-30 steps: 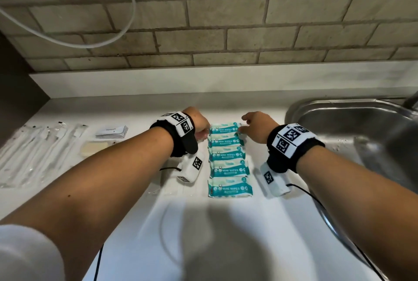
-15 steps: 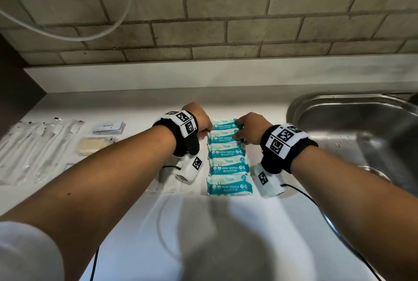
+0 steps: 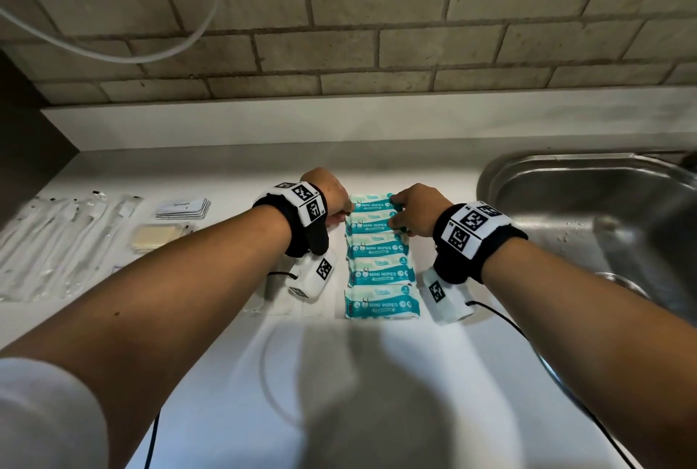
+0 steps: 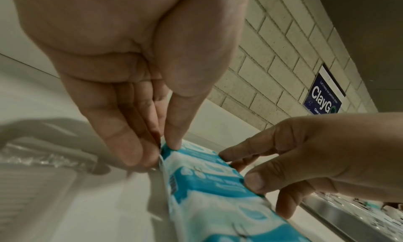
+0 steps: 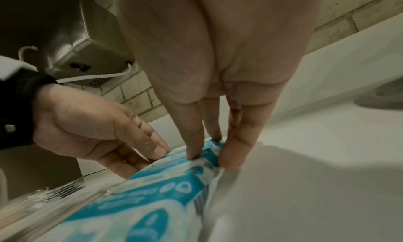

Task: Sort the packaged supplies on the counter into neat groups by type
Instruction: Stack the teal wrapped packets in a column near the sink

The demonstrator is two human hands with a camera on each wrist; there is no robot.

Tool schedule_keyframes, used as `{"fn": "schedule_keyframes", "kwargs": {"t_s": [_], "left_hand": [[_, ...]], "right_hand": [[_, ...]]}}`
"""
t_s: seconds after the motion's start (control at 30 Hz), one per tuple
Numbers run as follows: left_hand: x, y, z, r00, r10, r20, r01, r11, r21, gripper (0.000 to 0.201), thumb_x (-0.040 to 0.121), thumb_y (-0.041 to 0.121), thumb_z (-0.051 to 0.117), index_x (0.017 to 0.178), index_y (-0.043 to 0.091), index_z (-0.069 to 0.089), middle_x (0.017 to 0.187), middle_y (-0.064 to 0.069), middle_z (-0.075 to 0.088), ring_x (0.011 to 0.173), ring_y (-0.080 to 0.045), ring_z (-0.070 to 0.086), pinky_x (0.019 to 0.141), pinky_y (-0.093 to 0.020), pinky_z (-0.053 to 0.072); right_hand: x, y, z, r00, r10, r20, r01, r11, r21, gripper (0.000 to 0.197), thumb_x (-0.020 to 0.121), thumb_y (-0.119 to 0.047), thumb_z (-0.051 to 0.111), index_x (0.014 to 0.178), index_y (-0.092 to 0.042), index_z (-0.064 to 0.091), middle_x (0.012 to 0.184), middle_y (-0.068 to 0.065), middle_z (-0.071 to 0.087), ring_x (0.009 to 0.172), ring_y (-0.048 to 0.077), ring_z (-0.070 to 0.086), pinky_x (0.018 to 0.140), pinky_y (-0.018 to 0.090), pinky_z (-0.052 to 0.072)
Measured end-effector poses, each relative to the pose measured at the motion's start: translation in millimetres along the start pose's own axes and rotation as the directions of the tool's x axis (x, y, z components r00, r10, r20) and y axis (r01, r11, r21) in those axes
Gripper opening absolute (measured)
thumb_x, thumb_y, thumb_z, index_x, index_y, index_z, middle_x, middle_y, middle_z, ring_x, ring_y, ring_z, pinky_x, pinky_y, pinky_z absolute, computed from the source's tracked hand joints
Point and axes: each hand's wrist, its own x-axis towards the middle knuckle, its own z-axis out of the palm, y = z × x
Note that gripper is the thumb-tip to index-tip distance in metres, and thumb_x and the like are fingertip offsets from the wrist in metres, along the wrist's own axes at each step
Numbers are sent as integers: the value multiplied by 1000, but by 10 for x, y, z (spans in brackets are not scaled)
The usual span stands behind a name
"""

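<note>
Several teal-and-white mini wipes packs (image 3: 381,272) lie in a straight column on the white counter (image 3: 377,374), between my wrists. Both hands are at the column's far end. My left hand (image 3: 335,200) pinches the left end of the far wipes pack (image 4: 207,180), thumb on top and fingers against the side (image 4: 161,152). On the opposite end, my right hand (image 3: 411,210) pinches the same way, thumb on top and fingers at the edge (image 5: 209,158). The pack (image 5: 165,182) rests on the counter.
At far left lie long clear-wrapped items (image 3: 56,242), a small stack of white sachets (image 3: 183,207) and a yellowish packet (image 3: 156,238). Flat clear packets (image 3: 279,299) lie under my left wrist. A steel sink (image 3: 603,212) opens on the right. A brick wall stands behind.
My right hand has moved left onto the right ends of the far wipes packs. The left hand has stayed at their left ends. The column of packs has kept its place.
</note>
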Motion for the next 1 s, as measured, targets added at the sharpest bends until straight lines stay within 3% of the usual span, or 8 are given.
{"fn": "schedule_keyframes", "kwargs": {"t_s": [0.2,0.3,0.37,0.43,0.53,0.7,0.83,1.0], "left_hand": [[-149,-77,-24,998,62,13,-63,989,135,24,84,26,74,88,2,76,82,-10,76,75,-25,72,81,-37,60],[-283,-159,-28,998,47,30,-51,985,163,28,85,32,72,83,3,75,77,-9,76,58,-20,65,64,-28,55],[-391,-230,-6,998,10,55,-17,991,133,24,85,29,73,80,5,73,72,-8,73,54,-18,63,61,-27,55],[-460,-305,38,997,5,82,-15,992,125,22,85,27,73,77,7,71,75,-9,74,59,-19,64,69,-30,58],[-563,-376,98,994,4,105,-12,997,77,23,85,23,74,88,0,73,86,-15,76,70,-24,68,84,-40,59],[-713,-393,178,994,6,110,-13,998,61,14,83,14,75,91,2,72,86,-14,76,68,-25,68,83,-45,59],[-768,-388,227,994,56,91,-66,991,117,13,82,16,75,91,7,71,91,-8,76,86,-23,74,83,-39,60],[-813,-366,246,994,62,95,-75,986,146,12,82,13,75,90,8,68,92,-9,75,85,-24,74,82,-39,60]], "right_hand": [[-171,-4,40,999,39,-28,-38,999,23,43,89,-24,63,126,0,59,122,14,64,111,26,60,96,37,50],[-287,35,103,997,72,-32,-70,995,67,51,89,-31,65,129,-2,54,125,13,61,111,25,60,95,35,51],[-358,70,157,995,98,-22,-96,991,91,55,87,-35,66,128,-1,52,120,13,63,105,25,64,92,37,53],[-402,103,224,993,121,1,-120,983,141,52,85,-36,68,124,-3,54,112,11,67,97,25,67,88,37,56],[-503,101,288,993,116,19,-118,982,151,41,84,-40,68,109,-8,63,102,7,71,90,22,69,83,34,58],[-643,47,341,991,135,18,-136,976,168,32,83,-38,71,97,-11,61,91,5,67,76,21,66,76,30,58],[-674,14,373,989,144,21,-145,973,177,29,82,-30,73,97,-11,58,91,6,65,78,24,67,74,33,60],[-679,-20,383,990,135,28,-138,976,166,33,83,-27,72,107,-8,61,93,7,65,78,23,66,74,33,60]]}}
